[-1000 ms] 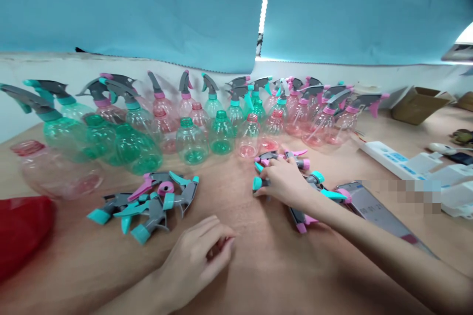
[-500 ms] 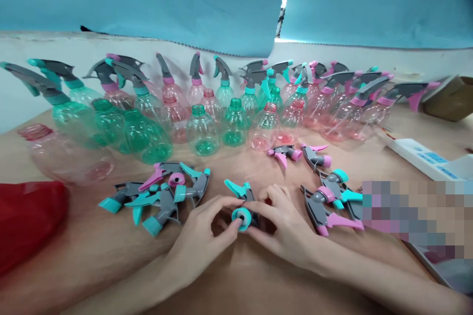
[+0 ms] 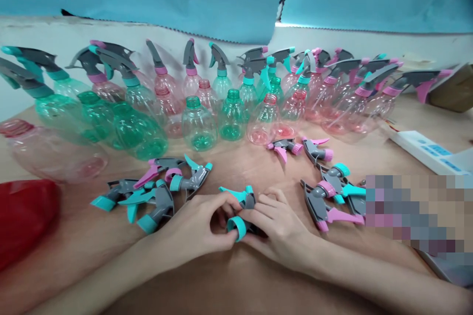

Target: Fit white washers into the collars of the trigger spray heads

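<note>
A grey trigger sprayer head (image 3: 241, 227) with a teal collar and teal trigger is held low over the table, its collar facing me. My left hand (image 3: 201, 224) pinches the collar with thumb and fingertips from the left. Around the grey body, my right hand (image 3: 283, 229) is closed from the right and hides part of it. To the left of my hands lies a pile of loose sprayer heads (image 3: 160, 202) in grey, teal and pink. Another group of sprayer heads (image 3: 327, 197) rests to the right.
Behind stand open green bottles (image 3: 232, 120) and pink bottles (image 3: 264, 123), with several spray bottles (image 3: 219, 66) wearing sprayer heads. One pink bottle (image 3: 51, 152) lies tilted at left, near a red bag (image 3: 25, 221). A white power strip (image 3: 428, 150) is at right.
The sprayer head's collar has turned from facing me squarely to facing left, and sits slightly lower. My left fingers have shifted on it. The camera view has moved slightly.
</note>
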`<state>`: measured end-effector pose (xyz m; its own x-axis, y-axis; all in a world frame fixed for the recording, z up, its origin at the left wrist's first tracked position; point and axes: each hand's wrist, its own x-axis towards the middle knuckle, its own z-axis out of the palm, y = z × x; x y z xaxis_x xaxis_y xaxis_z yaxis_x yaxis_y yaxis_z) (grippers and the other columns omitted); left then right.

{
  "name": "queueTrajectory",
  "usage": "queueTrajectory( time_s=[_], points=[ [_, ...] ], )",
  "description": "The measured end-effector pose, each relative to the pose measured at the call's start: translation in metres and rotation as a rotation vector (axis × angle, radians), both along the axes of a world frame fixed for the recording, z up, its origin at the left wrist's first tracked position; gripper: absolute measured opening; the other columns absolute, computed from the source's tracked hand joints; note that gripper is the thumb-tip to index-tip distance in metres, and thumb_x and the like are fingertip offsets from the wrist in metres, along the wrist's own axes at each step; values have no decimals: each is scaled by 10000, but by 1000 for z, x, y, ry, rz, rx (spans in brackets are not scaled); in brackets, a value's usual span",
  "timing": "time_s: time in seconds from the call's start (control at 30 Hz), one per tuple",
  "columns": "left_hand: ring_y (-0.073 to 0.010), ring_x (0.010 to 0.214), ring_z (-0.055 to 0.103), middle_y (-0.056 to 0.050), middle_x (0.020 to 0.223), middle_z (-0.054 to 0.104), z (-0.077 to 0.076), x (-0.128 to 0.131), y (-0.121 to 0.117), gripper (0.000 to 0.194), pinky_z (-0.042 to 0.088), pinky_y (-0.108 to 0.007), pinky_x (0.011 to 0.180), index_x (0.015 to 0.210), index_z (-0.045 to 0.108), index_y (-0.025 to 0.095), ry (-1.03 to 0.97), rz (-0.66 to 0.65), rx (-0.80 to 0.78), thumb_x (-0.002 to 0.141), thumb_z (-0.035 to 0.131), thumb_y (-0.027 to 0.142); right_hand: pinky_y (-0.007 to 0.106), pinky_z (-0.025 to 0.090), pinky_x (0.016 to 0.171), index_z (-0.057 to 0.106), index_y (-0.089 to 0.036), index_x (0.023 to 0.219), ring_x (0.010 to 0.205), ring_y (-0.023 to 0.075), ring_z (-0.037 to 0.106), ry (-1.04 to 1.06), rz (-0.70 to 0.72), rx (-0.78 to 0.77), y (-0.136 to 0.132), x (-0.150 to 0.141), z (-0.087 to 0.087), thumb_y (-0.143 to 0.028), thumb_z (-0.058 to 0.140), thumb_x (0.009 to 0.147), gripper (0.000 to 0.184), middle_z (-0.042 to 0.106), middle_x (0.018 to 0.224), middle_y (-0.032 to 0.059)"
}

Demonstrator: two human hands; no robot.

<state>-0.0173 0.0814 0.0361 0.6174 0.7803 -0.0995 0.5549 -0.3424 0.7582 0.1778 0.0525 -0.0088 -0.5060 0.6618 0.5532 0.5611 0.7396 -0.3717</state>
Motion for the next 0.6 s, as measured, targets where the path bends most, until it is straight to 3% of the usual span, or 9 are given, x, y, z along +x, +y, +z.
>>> queueTrajectory(
  time_s=[0.3,0.6],
  points=[
    [-104,537,518,76,628,524,1,2,-5,191,362,-199,492,886,534,220,87,-19,37,710,524,146,305,374,723,627,-144,822,602,147,560,-10,0,78,0,-3,2,-249,469,930,218,631,639,24],
    [-146,637,584,38,755,612,6,6,-12,262,384,-247,577,964,505,226,213,-54,143,715,487,148,311,359,711,617,-153,863,629,160,586,24,-8,43,-1,-2,-3,-255,512,907,153,654,665,23]
  ],
)
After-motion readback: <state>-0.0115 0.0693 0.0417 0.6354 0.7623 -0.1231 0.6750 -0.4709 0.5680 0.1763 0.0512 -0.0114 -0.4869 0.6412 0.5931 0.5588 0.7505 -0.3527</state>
